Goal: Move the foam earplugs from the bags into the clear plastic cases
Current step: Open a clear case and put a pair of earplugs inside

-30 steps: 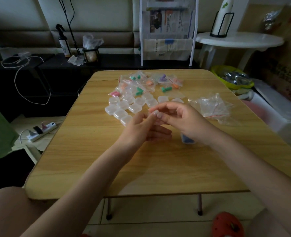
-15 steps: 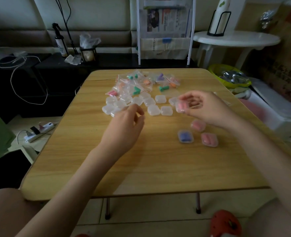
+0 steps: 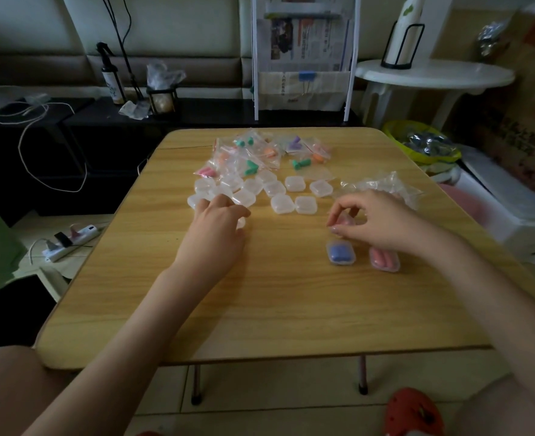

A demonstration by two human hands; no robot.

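My right hand [image 3: 376, 221] pinches a clear case with pink earplugs [image 3: 345, 222] just above the table. Right below it lie a closed case with blue earplugs [image 3: 341, 252] and one with pink earplugs [image 3: 384, 260]. My left hand [image 3: 212, 228] lies over the left end of the group of empty clear cases [image 3: 279, 196], its fingers curled on one clear case [image 3: 241, 222]. Small bags with green, orange, purple and pink earplugs [image 3: 260, 154] are piled at the table's far middle.
Crumpled empty bags [image 3: 382, 185] lie behind my right hand. The wooden table [image 3: 291, 309] is bare along its near half. A white round side table [image 3: 433, 75] and a yellow bowl [image 3: 423, 143] stand to the right, a power strip [image 3: 71, 240] on the floor to the left.
My hands parted from the table's middle. The right hand carried the pink-filled case down toward the filled cases. The left hand went left and settled on the empty cases.
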